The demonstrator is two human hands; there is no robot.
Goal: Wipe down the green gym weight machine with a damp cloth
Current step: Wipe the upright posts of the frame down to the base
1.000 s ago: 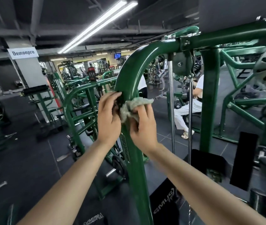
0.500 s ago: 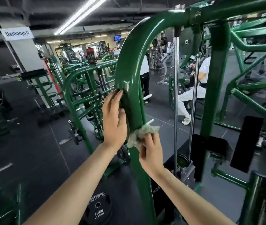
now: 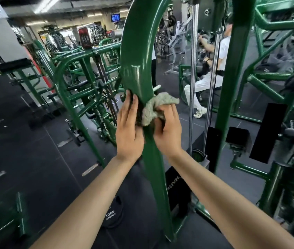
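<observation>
Cloth [image 3: 157, 106]: bunched in right hand [image 3: 167, 131], pressed mid-post [image 3: 139, 69]. Left hand [image 3: 128, 128]: fingers straight, flat on post. Judged midway; lower post, far frame remain.

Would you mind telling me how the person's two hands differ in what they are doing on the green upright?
The left hand lies with straight fingers against the left side of the green upright and holds nothing; the right hand grips the bunched grey cloth. The left hand's fingers point up along the tube; the right hand's fingers curl round the cloth. Both sit at the same height on the upright.
</observation>
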